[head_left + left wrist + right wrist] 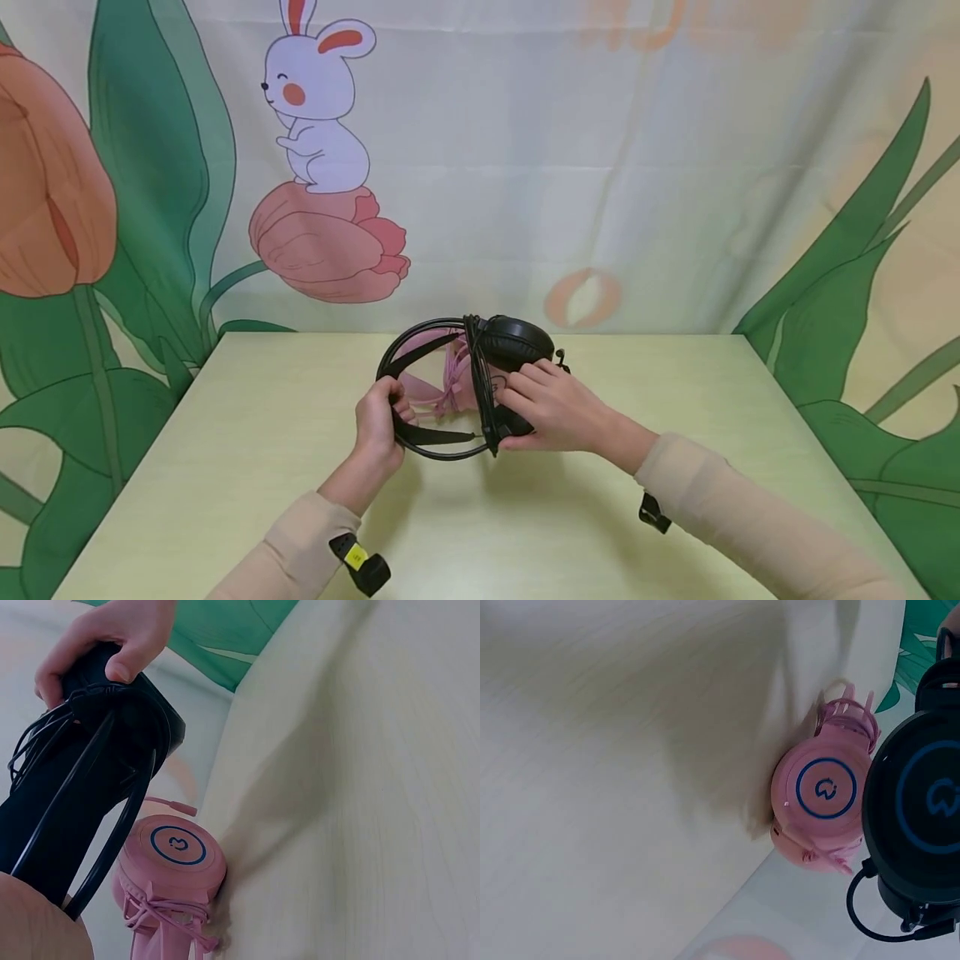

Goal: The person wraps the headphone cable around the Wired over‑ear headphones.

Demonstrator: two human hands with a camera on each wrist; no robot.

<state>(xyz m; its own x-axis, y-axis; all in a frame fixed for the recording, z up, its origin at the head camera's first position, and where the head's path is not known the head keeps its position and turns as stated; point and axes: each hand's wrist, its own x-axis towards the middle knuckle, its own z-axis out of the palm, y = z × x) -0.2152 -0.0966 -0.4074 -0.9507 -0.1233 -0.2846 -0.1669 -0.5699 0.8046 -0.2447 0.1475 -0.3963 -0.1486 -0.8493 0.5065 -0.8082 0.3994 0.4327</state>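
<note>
A black headset is held over the table, its headband to the left and its ear cups to the right. My left hand grips the headband with curled fingers. At the ear-cup end, my right hand holds the cups, fingers over them and thumb at the lower one. A bundled black cable wraps across the headset between the hands. Behind it, a pink headset with a tied pink cable rests on the table, partly hidden in the head view. The right wrist view shows a black outer cup with a ring logo.
The pale wooden table ends at a hanging cloth printed with a rabbit and tulips. The pink headset's microphone sticks out beside its ear cup. Shadows of the hands and headset fall on the tabletop.
</note>
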